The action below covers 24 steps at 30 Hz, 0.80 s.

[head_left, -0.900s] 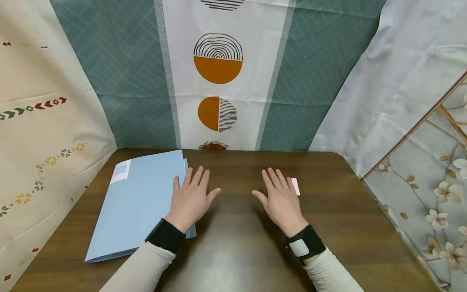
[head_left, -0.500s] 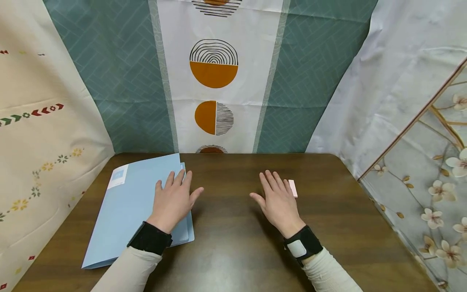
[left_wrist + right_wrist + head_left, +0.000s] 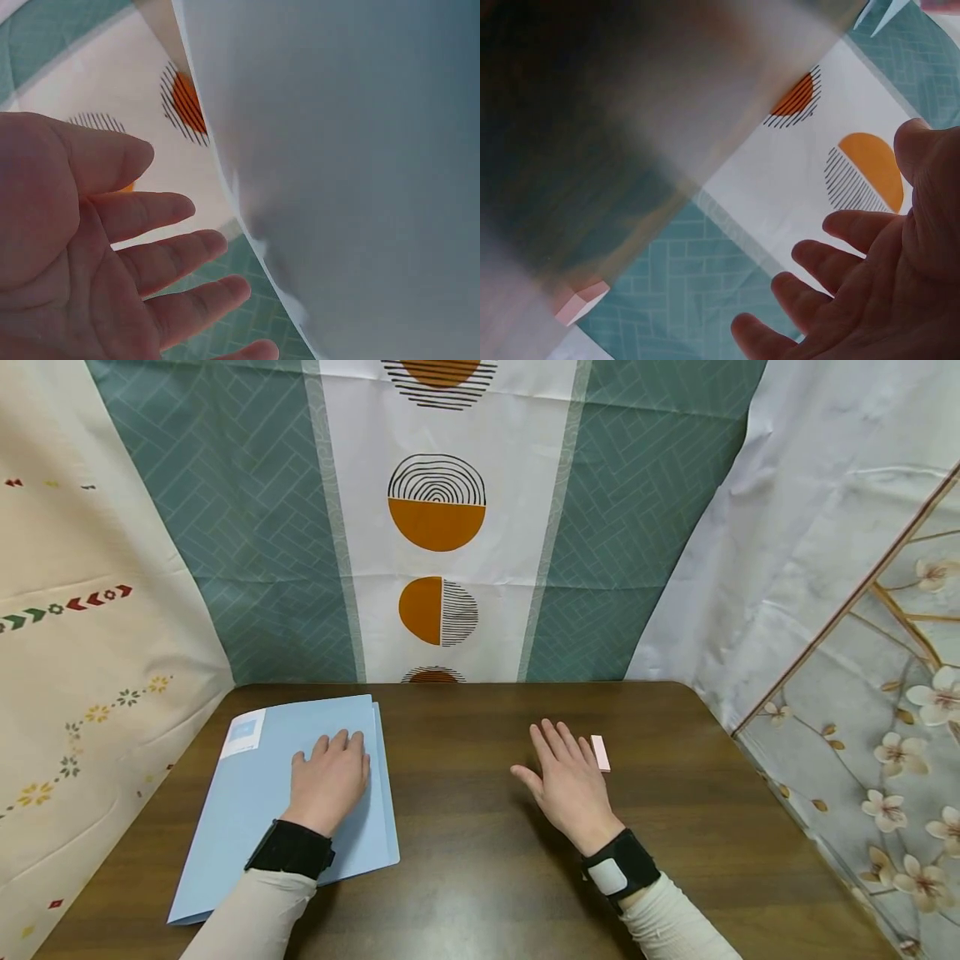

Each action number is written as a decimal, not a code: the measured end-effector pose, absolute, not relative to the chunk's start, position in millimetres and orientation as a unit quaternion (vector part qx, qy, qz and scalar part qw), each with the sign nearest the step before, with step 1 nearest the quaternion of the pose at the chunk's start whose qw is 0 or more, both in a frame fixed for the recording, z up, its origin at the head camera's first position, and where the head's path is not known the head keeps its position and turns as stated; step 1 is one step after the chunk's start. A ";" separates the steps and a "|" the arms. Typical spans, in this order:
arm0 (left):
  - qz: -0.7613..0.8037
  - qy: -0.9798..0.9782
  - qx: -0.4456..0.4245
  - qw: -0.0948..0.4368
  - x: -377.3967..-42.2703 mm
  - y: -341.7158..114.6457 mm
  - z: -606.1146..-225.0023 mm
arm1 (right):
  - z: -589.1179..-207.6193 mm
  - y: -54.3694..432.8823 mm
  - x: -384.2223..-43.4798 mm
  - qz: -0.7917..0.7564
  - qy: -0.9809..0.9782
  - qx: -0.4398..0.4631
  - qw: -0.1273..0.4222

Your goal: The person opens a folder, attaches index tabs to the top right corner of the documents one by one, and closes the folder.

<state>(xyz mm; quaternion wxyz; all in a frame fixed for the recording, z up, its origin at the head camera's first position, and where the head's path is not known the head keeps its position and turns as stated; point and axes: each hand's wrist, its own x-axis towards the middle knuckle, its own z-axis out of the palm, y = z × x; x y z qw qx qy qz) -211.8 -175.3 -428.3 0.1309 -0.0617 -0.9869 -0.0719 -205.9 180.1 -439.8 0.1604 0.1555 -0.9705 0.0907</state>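
Observation:
A light blue folder [image 3: 240,827] with a white label near its far left corner lies on the left of the table. My left hand [image 3: 326,785] is over the folder's right half, palm down, fingers slightly bent. In the left wrist view its fingers [image 3: 180,259] are apart from each other, beside the folder's pale surface [image 3: 360,180], gripping nothing. On the right, my right hand [image 3: 573,793] hovers palm down with straight fingers, holding nothing. Just past its little finger lies a small pale pink block [image 3: 601,753], which also appears in the right wrist view.
The brown wooden table [image 3: 465,877] has its far edge against a hanging green and white cloth [image 3: 510,527]. A cream cloth [image 3: 97,710] hangs on the left and a floral one [image 3: 847,735] on the right. Dark bands circle both wrists.
My left hand has moved left, from the folder's right edge to over its cover, and its fingers have bent a little. The right hand stays by the pink block. The head view has shifted slightly.

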 end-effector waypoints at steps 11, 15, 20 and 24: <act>-0.090 -0.994 -0.029 0.062 -215.7 -186.2 -430.4 | -444.3 177.8 -205.1 0.102 -0.970 0.160 0.149; -0.087 -0.995 -0.031 0.044 -214.7 -189.0 -432.0 | -445.3 176.1 -205.9 0.103 -0.969 0.165 0.151; -0.076 -0.996 -0.041 0.017 -214.2 -190.2 -435.1 | -445.9 175.0 -204.9 0.101 -0.968 0.169 0.159; -0.065 -0.997 -0.048 -0.007 -215.5 -190.5 -436.3 | -446.4 174.9 -204.6 0.098 -0.966 0.171 0.167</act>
